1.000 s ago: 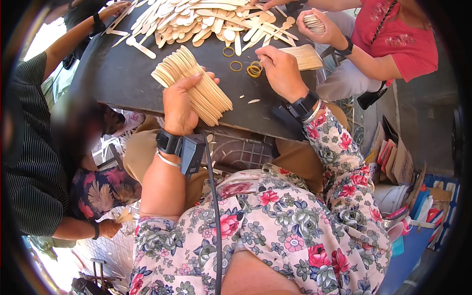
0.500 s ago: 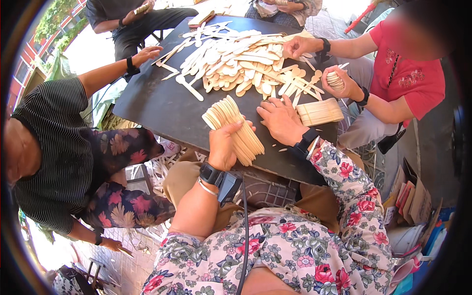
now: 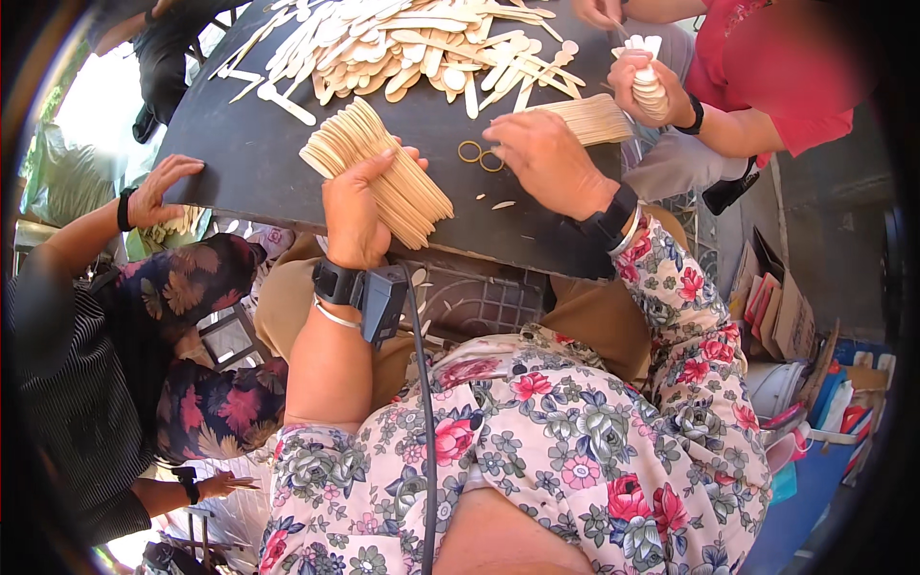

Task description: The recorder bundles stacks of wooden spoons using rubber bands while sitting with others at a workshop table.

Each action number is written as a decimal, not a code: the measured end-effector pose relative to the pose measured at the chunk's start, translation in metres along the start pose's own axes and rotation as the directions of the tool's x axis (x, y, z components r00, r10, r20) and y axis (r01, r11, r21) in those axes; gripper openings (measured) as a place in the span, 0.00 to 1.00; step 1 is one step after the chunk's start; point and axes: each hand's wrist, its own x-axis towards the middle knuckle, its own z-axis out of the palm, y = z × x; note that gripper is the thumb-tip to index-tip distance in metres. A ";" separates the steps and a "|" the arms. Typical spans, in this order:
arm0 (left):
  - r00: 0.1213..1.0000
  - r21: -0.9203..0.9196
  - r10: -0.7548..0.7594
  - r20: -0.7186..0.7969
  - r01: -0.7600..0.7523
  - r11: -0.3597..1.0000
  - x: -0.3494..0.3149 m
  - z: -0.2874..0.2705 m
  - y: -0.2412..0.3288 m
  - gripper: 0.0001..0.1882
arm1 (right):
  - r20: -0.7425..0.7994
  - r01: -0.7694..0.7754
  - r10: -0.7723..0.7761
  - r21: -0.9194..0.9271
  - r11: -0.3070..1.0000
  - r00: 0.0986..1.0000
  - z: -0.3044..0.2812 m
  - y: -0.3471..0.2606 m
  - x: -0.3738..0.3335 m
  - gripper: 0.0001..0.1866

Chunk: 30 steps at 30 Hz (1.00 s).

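Observation:
My left hand (image 3: pixel 355 216) is closed around a thick stack of wooden spoons (image 3: pixel 393 182), held tilted over the near part of the dark table (image 3: pixel 259 158). My right hand (image 3: pixel 556 163) is over the tabletop to the right, its fingers bent loosely and apart, with nothing visible in them. Two rubber bands (image 3: pixel 470 151) lie just left of its fingertips. Partly behind that hand is a neat bundle of wooden spoons (image 3: pixel 589 120). A large loose pile of wooden spoons (image 3: pixel 383 48) spreads over the far side.
At the right, a co-worker in red grips a bunch of spoons (image 3: pixel 650 91). Another person's hand (image 3: pixel 163 192) rests at the table's left edge. Small wood chips (image 3: pixel 503 204) lie near the front. A cardboard box (image 3: pixel 781 307) and a blue bin (image 3: pixel 795 479) stand at lower right.
My view has shifted, so the table sits higher. My right hand has lifted, showing the rubber bands. The left neighbour's hand has drawn back from the pile; the right co-worker's hands have come together.

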 end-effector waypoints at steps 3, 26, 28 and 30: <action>1.000 0.000 -0.003 0.024 0.003 1.000 0.004 -0.001 -0.003 0.15 | -0.001 -0.095 0.095 -0.016 0.995 0.996 -0.006 -0.002 0.004 0.08; 0.989 -0.054 0.070 -0.134 -0.078 0.995 -0.062 -0.079 -0.002 0.09 | 0.102 0.166 -0.159 -0.068 0.984 0.982 0.064 -0.021 0.060 0.03; 0.986 -0.037 0.096 -0.138 -0.102 0.994 -0.066 -0.084 0.000 0.09 | 0.062 0.142 -0.144 0.033 0.989 0.988 0.056 -0.032 0.067 0.04; 0.982 0.052 0.102 -0.157 -0.095 0.994 -0.079 -0.087 0.004 0.09 | 0.110 0.090 -0.120 0.242 0.966 0.987 0.039 -0.064 0.058 0.04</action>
